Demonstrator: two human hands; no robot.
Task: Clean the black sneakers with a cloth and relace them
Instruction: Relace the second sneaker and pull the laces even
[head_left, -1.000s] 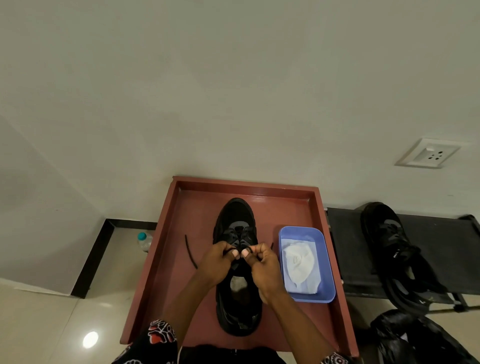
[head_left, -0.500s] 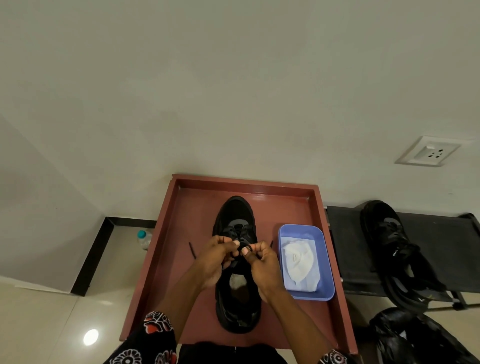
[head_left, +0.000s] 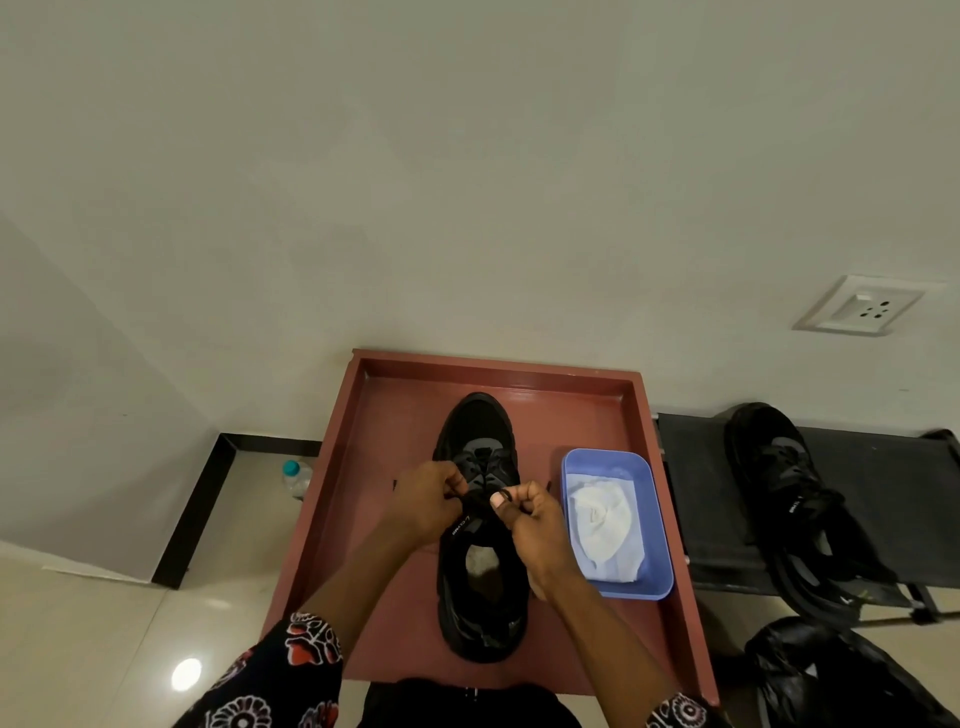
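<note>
Matte black sneaker (head_left: 480, 545), toe to the wall, on a red lipped tray (head_left: 363, 519); left hand (head_left: 428, 501) and right hand (head_left: 530, 519) pinching its black lace (head_left: 480, 501) over the tongue. Crumpled white cloth (head_left: 605, 519) in a blue plastic tub (head_left: 660, 561). Lace ends hidden by fingers.

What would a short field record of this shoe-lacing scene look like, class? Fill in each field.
Work surface: red tray
Shoe in work: black sneaker, toe towards the wall
Left hand: pinches the lace
Right hand: pinches the lace too
Cloth: white cloth in the blue tub, right of the shoe
Other sneaker: on the black stand
</note>
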